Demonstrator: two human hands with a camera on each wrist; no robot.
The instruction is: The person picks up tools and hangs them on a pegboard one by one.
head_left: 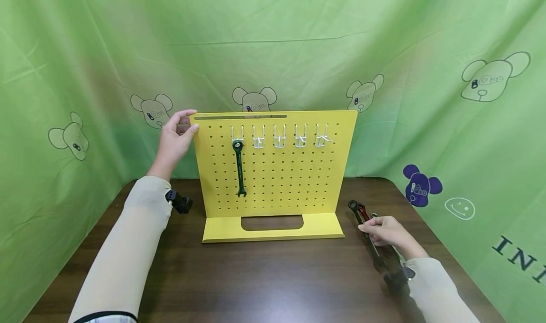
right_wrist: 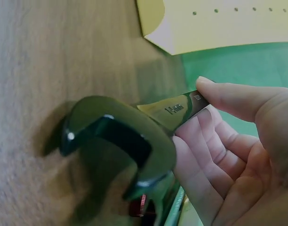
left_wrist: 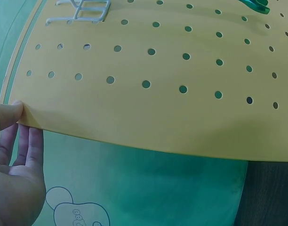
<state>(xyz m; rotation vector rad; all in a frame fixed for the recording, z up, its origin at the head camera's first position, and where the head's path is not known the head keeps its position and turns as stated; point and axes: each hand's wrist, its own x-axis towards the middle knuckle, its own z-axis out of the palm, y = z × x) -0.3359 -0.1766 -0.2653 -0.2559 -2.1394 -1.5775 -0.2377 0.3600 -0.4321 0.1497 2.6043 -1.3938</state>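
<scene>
Left hand (head_left: pixel 172 140) pinches the pegboard (head_left: pixel 294 197) edge; across a tabletop (head_left: pixel 273 271) gap, right hand (head_left: pixel 390 232) pinches a wrench (right_wrist: pixel 170 115).

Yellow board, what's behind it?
Green curtain shows above the board and through some holes; the top edge partly hides a printed mouse head. The left grip has fingers behind one corner. Anything lower down there is covered.

At eight o'clock, the cream-sleeved left arm (head_left: pixel 135 240) is slanting upward, its bare left hand (head_left: pixel 174 138) pinching at nine! At four, the cream-sleeved right arm (head_left: pixel 441 285) is slanting inward, its bare right hand (head_left: pixel 387 232) pinching too.
</scene>
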